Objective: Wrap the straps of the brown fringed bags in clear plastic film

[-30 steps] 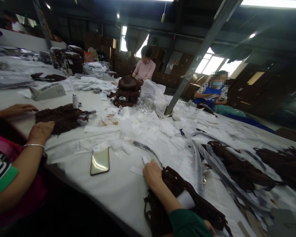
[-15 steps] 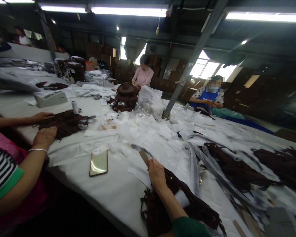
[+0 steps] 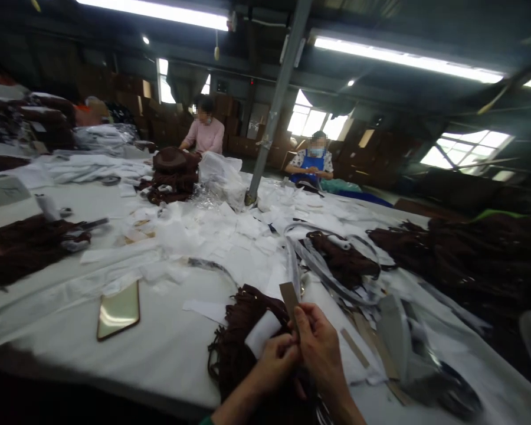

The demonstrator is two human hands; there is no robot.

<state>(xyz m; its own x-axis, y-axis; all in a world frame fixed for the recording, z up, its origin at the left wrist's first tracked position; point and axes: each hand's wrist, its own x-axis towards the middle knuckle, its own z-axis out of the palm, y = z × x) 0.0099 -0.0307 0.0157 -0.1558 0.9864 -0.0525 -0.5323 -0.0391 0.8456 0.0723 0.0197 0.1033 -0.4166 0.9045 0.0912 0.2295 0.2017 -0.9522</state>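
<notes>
My right hand is closed, pinching a flat grey-brown strip that looks like card between thumb and fingers; its free end points up. Against the strip's lower end, my left hand is also closed, thumb and forefinger together; what it grips is hidden. Beneath both hands lies a dark brown fringed bag with metal eyelets. A white wrapped roll sits on the bag beside my left hand. The bag's near part is covered by my hands.
Left on the white table lies a phone. A grey tape dispenser stands right, near another strip. More brown bags and white paper scraps lie beyond. A metal post rises from the table. Two co-workers stand opposite.
The view has swung right, so the phone and bag sit further left. Earlier one hand held the strip over the bag; now both my hands are together at it.
</notes>
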